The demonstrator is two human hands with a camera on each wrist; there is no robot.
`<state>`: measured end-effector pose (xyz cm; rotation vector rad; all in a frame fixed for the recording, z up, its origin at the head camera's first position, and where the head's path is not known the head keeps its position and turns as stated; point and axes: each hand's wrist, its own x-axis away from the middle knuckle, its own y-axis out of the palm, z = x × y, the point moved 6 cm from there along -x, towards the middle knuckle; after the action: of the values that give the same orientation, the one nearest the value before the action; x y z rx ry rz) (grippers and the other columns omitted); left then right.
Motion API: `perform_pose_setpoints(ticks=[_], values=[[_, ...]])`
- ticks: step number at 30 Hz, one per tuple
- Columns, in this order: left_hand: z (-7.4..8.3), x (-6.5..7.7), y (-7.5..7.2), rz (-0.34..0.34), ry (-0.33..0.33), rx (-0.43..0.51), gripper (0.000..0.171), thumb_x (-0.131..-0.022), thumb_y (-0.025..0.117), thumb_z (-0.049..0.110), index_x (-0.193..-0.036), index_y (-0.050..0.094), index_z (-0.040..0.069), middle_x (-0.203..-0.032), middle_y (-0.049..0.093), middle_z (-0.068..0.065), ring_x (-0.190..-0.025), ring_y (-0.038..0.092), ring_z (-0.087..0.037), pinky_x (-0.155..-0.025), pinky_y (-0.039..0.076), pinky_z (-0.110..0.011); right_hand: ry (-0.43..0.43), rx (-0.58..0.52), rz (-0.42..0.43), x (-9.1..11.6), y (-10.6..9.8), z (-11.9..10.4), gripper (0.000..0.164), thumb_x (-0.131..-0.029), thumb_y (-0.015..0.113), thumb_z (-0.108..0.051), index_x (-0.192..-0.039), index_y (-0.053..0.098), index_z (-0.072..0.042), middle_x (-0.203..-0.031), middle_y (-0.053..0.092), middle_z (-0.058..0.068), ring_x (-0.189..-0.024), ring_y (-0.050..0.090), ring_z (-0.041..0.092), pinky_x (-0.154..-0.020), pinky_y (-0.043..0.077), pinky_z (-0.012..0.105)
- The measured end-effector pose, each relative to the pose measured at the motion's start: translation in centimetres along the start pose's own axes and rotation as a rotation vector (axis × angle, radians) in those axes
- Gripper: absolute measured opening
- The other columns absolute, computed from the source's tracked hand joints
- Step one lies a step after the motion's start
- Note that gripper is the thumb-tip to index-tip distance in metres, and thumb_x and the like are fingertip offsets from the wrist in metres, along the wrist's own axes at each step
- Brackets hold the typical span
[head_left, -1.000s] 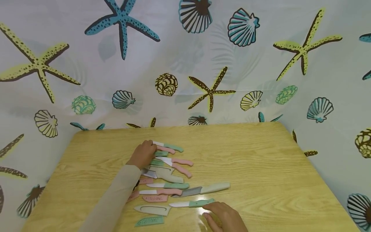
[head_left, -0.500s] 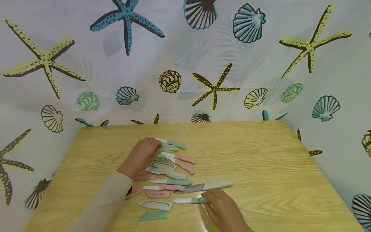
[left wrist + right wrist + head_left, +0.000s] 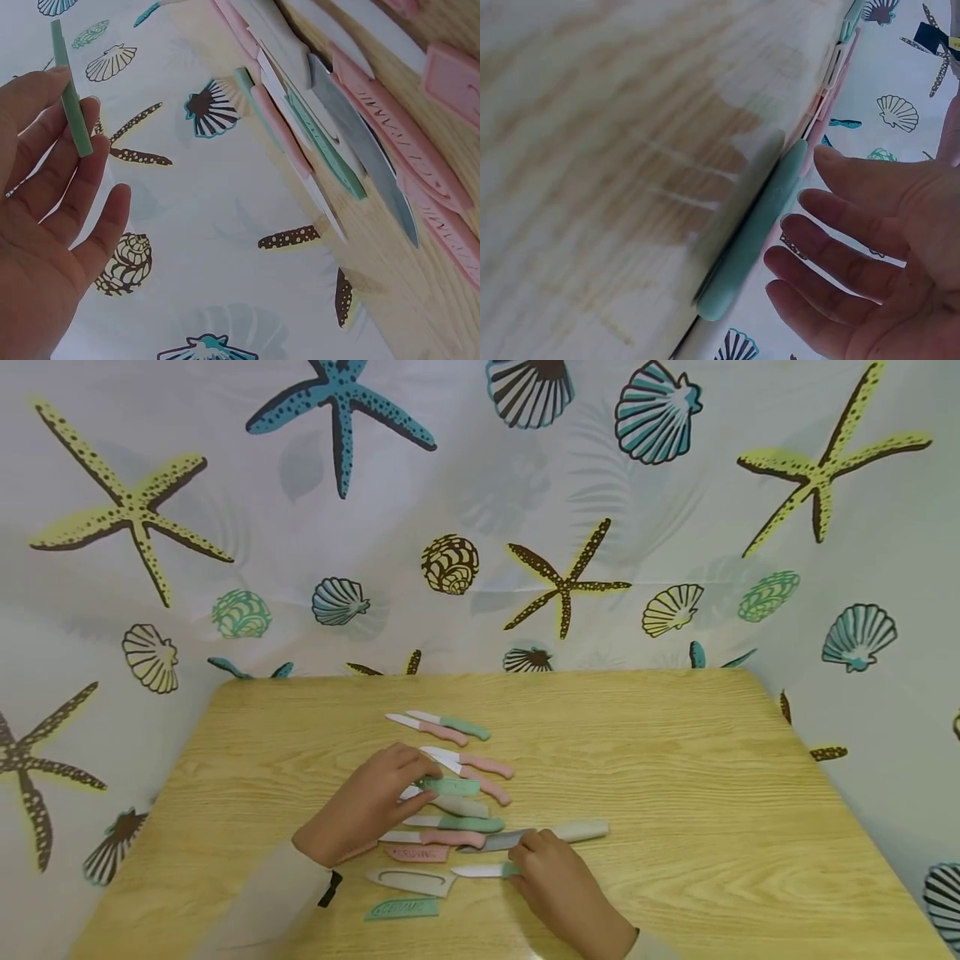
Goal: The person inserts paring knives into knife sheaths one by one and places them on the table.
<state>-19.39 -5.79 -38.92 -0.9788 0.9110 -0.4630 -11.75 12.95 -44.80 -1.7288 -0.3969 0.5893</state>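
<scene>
My left hand pinches a green knife sheath between thumb and fingers, raised over the row of knives. In the left wrist view this sheath shows edge-on. My right hand is at the handle of a green-handled knife, whose white blade points left on the table. In the right wrist view the whole green handle shows, with relaxed, spread fingers right beside it. A white-handled knife with a grey blade lies just beyond my right hand.
Pink-handled knives and green-handled knives lie farther back on the wooden table. Near the front are a white sheath, a green sheath and a pink sheath. A shell-printed cloth stands behind.
My left hand has lifted the green sheath away from the far knives and brought it nearer. My right hand has moved left, over the green knife handle.
</scene>
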Motion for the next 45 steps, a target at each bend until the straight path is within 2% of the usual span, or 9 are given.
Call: perform_pose_setpoints(ticks=[5, 11, 17, 23, 27, 32, 36, 39, 45], values=[[0.6, 0.3, -0.1, 0.003, 0.016, -0.016, 0.021, -0.081, 0.072, 0.017, -0.100, 0.065, 0.013, -0.099, 0.059, 0.005, -0.096, 0.051, -0.011, -0.078, 0.046, -0.028, -0.004, 0.032, -0.026, 0.0, 0.7, 0.3, 0.026, -0.068, 0.080, -0.018, -0.087, 0.069, -0.005, -0.082, 0.058, 0.002, -0.072, 0.053, 0.012, -0.066, 0.047, 0.018], [0.9, 0.7, -0.1, -0.003, 0.026, -0.027, 0.020, -0.082, 0.071, 0.018, -0.101, 0.065, 0.013, -0.100, 0.059, 0.004, -0.095, 0.051, -0.011, -0.078, 0.046, -0.027, 0.022, 0.021, -0.084, 0.0, 1.0, 0.7, 0.020, -0.069, 0.079, -0.012, -0.084, 0.068, -0.004, -0.080, 0.057, 0.002, -0.069, 0.052, 0.011, -0.065, 0.046, 0.016], [1.1, 0.6, -0.1, -0.015, 0.027, -0.030, 0.019, -0.084, 0.068, 0.017, -0.103, 0.064, 0.013, -0.102, 0.059, 0.004, -0.098, 0.051, -0.011, -0.081, 0.045, -0.026, 0.033, 0.069, -0.116, 0.0, 1.1, 0.6, 0.020, -0.070, 0.078, -0.009, -0.084, 0.065, -0.001, -0.079, 0.056, 0.005, -0.067, 0.051, 0.014, -0.060, 0.047, 0.019], [1.4, 0.5, -0.5, 0.023, 0.009, -0.047, 0.022, -0.083, 0.070, 0.016, -0.103, 0.065, 0.011, -0.102, 0.059, 0.002, -0.098, 0.051, -0.014, -0.081, 0.045, -0.033, 0.020, 0.068, -0.132, -0.1, 0.6, 0.6, 0.018, -0.071, 0.076, -0.004, -0.084, 0.065, 0.002, -0.077, 0.055, 0.007, -0.063, 0.051, 0.014, -0.056, 0.046, 0.015], [1.4, 0.6, -1.1, 0.054, -0.025, -0.045, 0.021, -0.083, 0.069, 0.014, -0.103, 0.064, 0.009, -0.103, 0.059, 0.000, -0.098, 0.051, -0.016, -0.083, 0.045, -0.036, 0.029, 0.024, -0.086, -0.2, -1.1, 0.5, 0.019, -0.070, 0.076, -0.002, -0.084, 0.064, 0.003, -0.076, 0.055, 0.007, -0.061, 0.054, 0.012, -0.058, 0.046, 0.013], [1.5, 0.7, -1.4, 0.070, -0.041, -0.027, 0.020, -0.084, 0.067, 0.011, -0.103, 0.063, 0.008, -0.103, 0.058, 0.001, -0.099, 0.050, -0.015, -0.084, 0.044, -0.033, 0.059, 0.011, 0.063, -0.1, -4.4, 0.7, 0.021, -0.070, 0.076, -0.002, -0.087, 0.063, 0.002, -0.080, 0.055, 0.005, -0.069, 0.056, 0.013, -0.064, 0.048, 0.017], [1.6, 0.9, -1.5, 0.085, -0.047, -0.005, 0.020, -0.085, 0.067, 0.010, -0.104, 0.062, 0.008, -0.104, 0.058, 0.001, -0.100, 0.050, -0.014, -0.083, 0.045, -0.029, 0.063, 0.042, 0.165, 0.1, -6.3, 0.9, 0.021, -0.070, 0.077, -0.002, -0.085, 0.062, 0.001, -0.081, 0.054, 0.004, -0.070, 0.055, 0.012, -0.063, 0.048, 0.018], [1.7, 0.8, -1.4, 0.095, -0.049, 0.008, 0.021, -0.085, 0.067, 0.010, -0.105, 0.062, 0.008, -0.105, 0.058, 0.002, -0.101, 0.049, -0.013, -0.082, 0.045, -0.028, 0.066, 0.044, 0.200, 0.2, -7.0, 1.1, 0.021, -0.070, 0.077, -0.002, -0.085, 0.062, 0.002, -0.081, 0.055, 0.005, -0.069, 0.055, 0.013, -0.063, 0.048, 0.019], [1.9, 0.8, -1.4, 0.102, -0.049, 0.019, 0.024, -0.083, 0.068, 0.008, -0.106, 0.063, 0.008, -0.106, 0.058, 0.001, -0.101, 0.051, -0.013, -0.082, 0.046, -0.028, 0.103, 0.016, 0.214, 0.5, -7.1, 1.6, 0.019, -0.071, 0.076, -0.002, -0.085, 0.063, 0.001, -0.081, 0.055, 0.005, -0.071, 0.055, 0.013, -0.064, 0.049, 0.019]])
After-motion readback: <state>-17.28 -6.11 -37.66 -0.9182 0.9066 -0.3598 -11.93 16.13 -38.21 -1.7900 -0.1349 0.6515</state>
